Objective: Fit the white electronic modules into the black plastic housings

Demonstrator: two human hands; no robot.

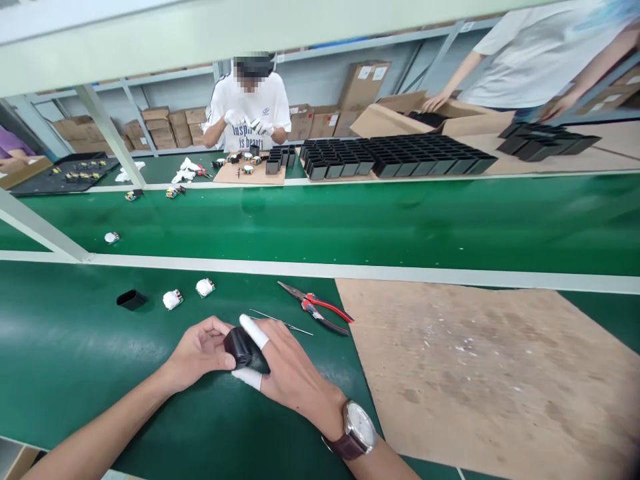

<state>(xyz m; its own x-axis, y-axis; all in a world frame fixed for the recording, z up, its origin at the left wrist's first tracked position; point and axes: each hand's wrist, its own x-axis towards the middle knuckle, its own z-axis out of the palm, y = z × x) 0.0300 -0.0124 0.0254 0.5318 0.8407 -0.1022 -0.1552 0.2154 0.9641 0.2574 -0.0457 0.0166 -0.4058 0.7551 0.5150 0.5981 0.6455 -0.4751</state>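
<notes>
A small black plastic housing (238, 347) is held between both hands just over the green bench. My left hand (203, 353) is closed on its left side, thumb in front and fingers behind. My right hand (290, 363), with white finger cots on thumb and index finger, closes around the right side. Behind the right hand lie metal tweezers (295, 328), partly covered by it. Long-nose pliers (317, 307) with red and black handles rest farther right. Two small circuit assemblies with white tops, one nearer (173, 299) and one farther (205, 287), lie beyond my left hand, beside another black housing (131, 300).
A worn wooden board (480, 373) covers the bench at right. Beyond the white rail (400, 272) runs a green conveyor belt (350, 223) carrying a few assemblies. Across it, a co-worker (250, 107) handles parts beside rows of black housings (430, 157); another person reaches into a carton (390, 120).
</notes>
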